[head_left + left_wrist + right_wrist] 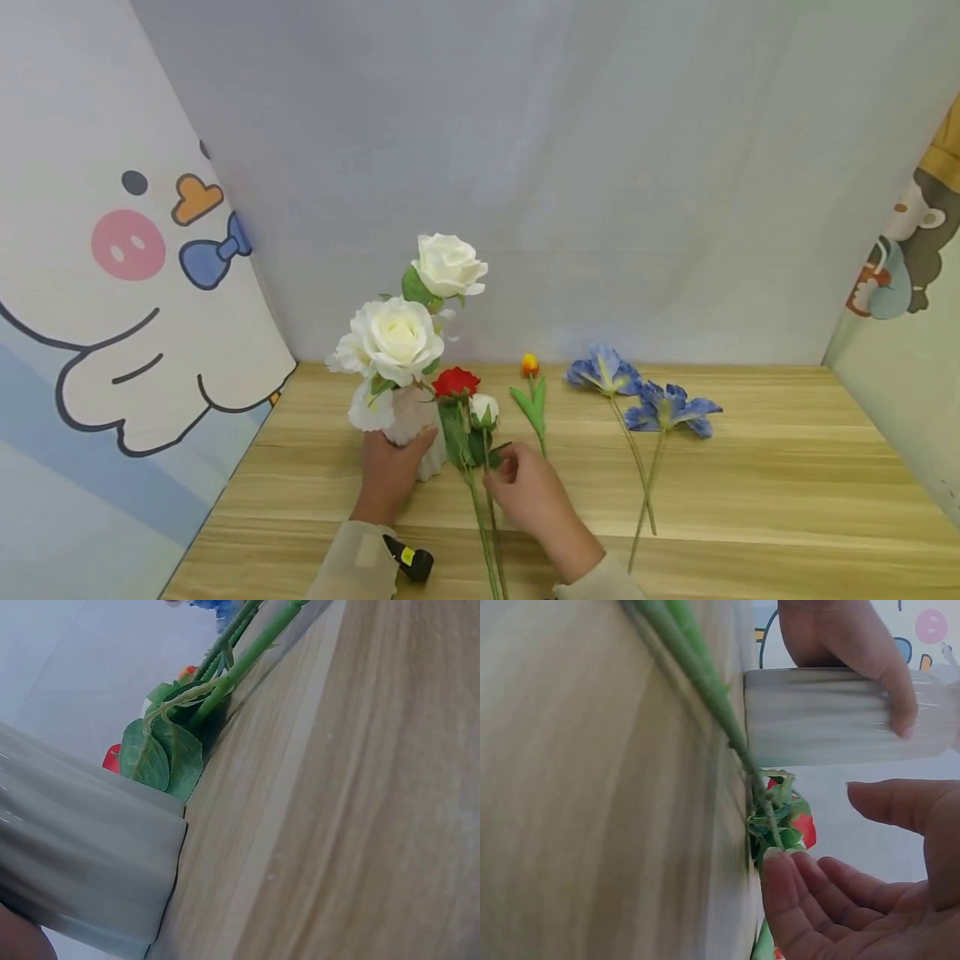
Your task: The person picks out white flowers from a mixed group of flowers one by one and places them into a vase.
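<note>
A pale ribbed vase [431, 462] stands on the table with several large white roses [397, 337] in it. My left hand [386, 473] grips it, the thumb lying across its side in the right wrist view. To the vase's right lie a red flower [456, 383] and a small white rose [483, 408], their long green stems pointing toward me. My right hand [531, 493] is beside the white rose's stem, fingertips [784, 866] right at it. In the right wrist view the thumb [889, 804] stands well apart from the fingers, with nothing gripped between them.
An orange-yellow tulip [530, 365] lies beyond my right hand. Farther right are two blue flowers [667, 408] with crossed stems. A grey backdrop [600, 183] rises behind the table [787, 483], with cartoon-printed panels [67, 192] at the sides.
</note>
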Available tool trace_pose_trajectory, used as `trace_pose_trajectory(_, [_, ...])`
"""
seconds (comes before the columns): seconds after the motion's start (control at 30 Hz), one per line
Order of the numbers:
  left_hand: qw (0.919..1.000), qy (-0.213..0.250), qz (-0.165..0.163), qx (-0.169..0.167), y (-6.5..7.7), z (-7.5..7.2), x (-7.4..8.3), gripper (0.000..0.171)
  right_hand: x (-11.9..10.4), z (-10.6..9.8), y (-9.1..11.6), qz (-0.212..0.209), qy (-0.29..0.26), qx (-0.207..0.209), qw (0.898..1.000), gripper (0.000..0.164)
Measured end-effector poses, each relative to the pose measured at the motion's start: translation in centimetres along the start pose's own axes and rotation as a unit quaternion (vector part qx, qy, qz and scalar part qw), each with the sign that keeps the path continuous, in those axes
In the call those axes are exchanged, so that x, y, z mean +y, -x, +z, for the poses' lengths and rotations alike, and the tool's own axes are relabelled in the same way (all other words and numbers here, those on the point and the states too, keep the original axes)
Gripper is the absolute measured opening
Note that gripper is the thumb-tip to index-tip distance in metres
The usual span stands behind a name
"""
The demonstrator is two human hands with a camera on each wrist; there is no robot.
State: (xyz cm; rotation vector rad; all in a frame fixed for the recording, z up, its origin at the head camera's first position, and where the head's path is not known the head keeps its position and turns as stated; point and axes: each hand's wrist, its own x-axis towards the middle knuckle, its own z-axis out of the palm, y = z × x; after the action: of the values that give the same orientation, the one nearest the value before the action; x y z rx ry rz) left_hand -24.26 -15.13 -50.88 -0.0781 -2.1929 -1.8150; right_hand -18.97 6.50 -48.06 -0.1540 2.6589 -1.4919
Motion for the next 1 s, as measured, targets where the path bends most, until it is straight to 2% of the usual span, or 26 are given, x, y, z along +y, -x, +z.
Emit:
trace_pose_trajectory(0.27, [0.9999,0.005,0.015,0.003,0.0,0.0,-0.1,0.058,0.8,0.9,-0.6,0.013,0.026,-0.023,0.999,0.051])
trace_pose_trajectory(0.57, [1.0000,0.006,-0.005,-0.001,0.1,0.0,0.1,0.057,0.8,1.6,-1.3,0.027,0.037,-0.023,0.999,0.048])
trace_pose_trajectory(0.8, [0.9993,0.004,-0.037,-0.007,0.5,-0.2,2.1,0.058,0.4,1.9,-1.9,0.054,0.047,-0.030,0.997,0.047])
trace_pose_trajectory(1.0, [0.9997,-0.003,-0.025,-0.006,1.0,-0.1,3.4,0.055,0.4,2.1,-2.4,0.058,0.069,-0.026,0.996,0.041])
